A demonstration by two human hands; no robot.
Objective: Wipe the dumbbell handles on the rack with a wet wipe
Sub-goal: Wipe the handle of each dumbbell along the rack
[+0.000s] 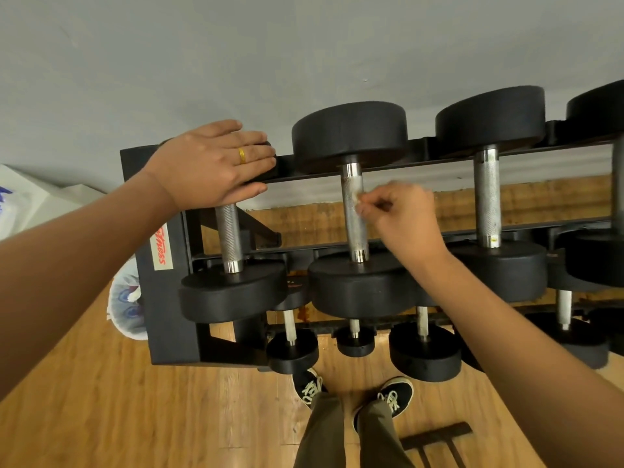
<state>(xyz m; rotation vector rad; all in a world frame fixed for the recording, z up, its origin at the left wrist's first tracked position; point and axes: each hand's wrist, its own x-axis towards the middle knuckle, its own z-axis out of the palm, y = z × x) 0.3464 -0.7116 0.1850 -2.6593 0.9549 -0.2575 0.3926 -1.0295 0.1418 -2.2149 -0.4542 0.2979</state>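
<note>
A black dumbbell rack (169,319) holds several black dumbbells with knurled steel handles. My left hand (212,165), wearing a gold ring, lies flat on the far head of the leftmost dumbbell, above its handle (229,236). My right hand (405,217) pinches a small crumpled wet wipe (358,201) against the right side of the middle dumbbell's handle (353,211). A third handle (486,195) stands untouched to the right. Smaller dumbbells (292,349) sit on the lower shelf.
A grey wall runs behind the rack. White printed bags (126,298) lie on the wooden floor left of the rack. My shoes (395,395) stand just in front of the lower shelf. A dark metal piece (435,437) lies on the floor at lower right.
</note>
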